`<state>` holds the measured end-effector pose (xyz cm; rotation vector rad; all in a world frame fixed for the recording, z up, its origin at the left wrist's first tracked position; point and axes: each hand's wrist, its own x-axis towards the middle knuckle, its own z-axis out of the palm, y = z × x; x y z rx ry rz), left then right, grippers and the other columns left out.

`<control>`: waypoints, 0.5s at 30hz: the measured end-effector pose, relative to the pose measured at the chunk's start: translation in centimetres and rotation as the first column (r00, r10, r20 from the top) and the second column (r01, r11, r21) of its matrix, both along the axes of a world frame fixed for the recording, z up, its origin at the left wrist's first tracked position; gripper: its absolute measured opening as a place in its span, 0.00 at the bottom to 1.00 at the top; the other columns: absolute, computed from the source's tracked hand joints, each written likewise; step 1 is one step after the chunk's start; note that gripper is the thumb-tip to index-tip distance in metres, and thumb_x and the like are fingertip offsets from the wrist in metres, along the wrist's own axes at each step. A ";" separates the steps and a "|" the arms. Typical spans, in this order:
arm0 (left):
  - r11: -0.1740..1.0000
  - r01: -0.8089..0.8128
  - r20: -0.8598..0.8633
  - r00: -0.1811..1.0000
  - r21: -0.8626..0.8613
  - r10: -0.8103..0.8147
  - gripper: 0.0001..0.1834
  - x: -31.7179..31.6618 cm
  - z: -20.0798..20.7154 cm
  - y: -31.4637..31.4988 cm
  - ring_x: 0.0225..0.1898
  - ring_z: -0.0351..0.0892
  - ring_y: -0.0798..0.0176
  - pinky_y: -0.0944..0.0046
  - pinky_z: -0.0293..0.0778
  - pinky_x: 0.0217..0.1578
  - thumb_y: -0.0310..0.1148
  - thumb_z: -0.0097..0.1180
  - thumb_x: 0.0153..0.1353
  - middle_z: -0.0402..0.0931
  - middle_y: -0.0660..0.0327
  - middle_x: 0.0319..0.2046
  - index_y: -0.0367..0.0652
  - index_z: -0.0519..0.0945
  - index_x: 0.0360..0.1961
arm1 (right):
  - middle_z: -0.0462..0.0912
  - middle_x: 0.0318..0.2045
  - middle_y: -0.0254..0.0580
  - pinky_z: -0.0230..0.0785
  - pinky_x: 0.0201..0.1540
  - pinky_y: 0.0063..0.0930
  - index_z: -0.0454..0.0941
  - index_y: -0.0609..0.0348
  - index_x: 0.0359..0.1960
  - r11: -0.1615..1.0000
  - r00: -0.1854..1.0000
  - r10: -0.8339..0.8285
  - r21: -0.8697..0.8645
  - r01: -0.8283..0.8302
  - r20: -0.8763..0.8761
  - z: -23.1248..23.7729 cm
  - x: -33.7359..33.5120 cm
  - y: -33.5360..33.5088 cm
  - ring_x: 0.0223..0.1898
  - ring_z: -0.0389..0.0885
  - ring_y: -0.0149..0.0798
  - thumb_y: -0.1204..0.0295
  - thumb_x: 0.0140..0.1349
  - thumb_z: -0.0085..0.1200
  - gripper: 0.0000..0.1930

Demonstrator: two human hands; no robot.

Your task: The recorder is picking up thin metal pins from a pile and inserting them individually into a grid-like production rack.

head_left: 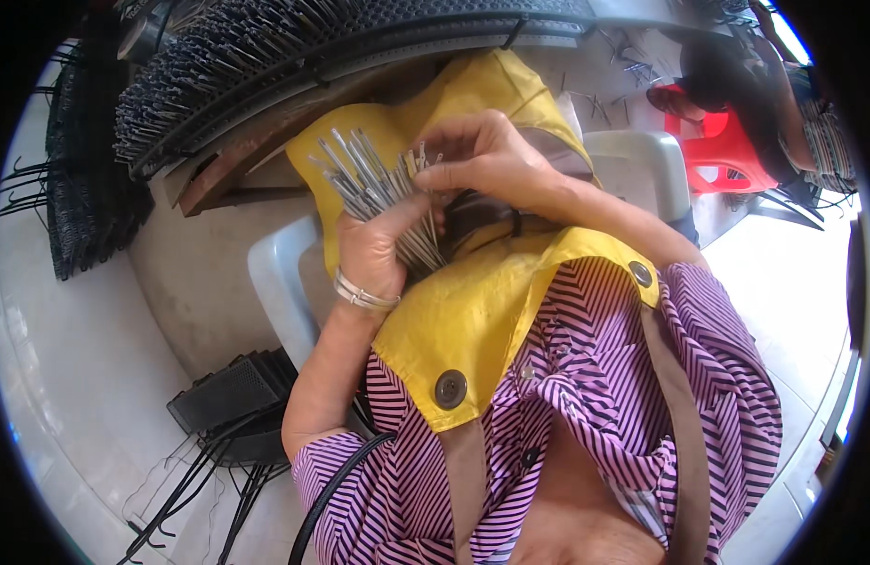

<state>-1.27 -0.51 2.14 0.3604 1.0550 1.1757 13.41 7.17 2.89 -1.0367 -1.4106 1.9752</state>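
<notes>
My left hand (380, 247) is wrapped round a thick bundle of thin silvery metal rods (364, 169), which fan out at their upper ends. Close beside it, my right hand (482, 160) has its thumb and fingers pinched together at the right side of the bundle's tips. Whether a single rod sits in that pinch is too small to make out. Below the left fist the lower rod ends reach down to the yellow apron (473, 320) on my lap.
A black perforated rack (360, 38) packed with upright rods stands ahead on a wooden support (228, 169). Black mesh pieces (233, 400) lie at lower left, more hang at far left. At the right, a person's arm (783, 104) shows near a red stool (722, 151). Loose rods (633, 66) are scattered beyond.
</notes>
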 end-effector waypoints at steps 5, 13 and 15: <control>0.999 -0.041 0.009 0.999 -0.004 0.041 0.14 0.1 0.2 0.2 0.26 0.77 0.63 0.70 0.74 0.27 0.19 0.52 0.48 0.77 0.55 0.28 0.32 0.74 0.38 | 0.78 0.25 0.39 0.69 0.24 0.17 0.75 0.71 0.35 0.994 0.991 -0.088 -0.062 0.095 0.099 0.6 -0.1 -0.3 0.23 0.75 0.26 0.76 0.50 0.58 0.12; 0.998 -0.043 0.009 0.999 0.049 0.043 0.17 0.2 0.3 0.3 0.32 0.77 0.62 0.69 0.73 0.36 0.17 0.51 0.46 0.77 0.56 0.33 0.32 0.74 0.41 | 0.77 0.21 0.37 0.69 0.21 0.15 0.74 0.72 0.36 0.990 0.991 -0.135 -0.028 0.136 0.012 0.4 -0.4 -0.6 0.18 0.74 0.25 0.79 0.51 0.56 0.11; 0.997 -0.037 -0.026 0.999 0.072 0.039 0.17 0.0 -0.3 0.4 0.33 0.78 0.61 0.66 0.75 0.36 0.15 0.54 0.45 0.77 0.57 0.33 0.32 0.73 0.40 | 0.77 0.21 0.37 0.69 0.22 0.15 0.73 0.72 0.40 0.992 0.993 -0.119 0.039 0.119 -0.005 -0.1 -0.4 -0.6 0.19 0.75 0.25 0.80 0.51 0.55 0.13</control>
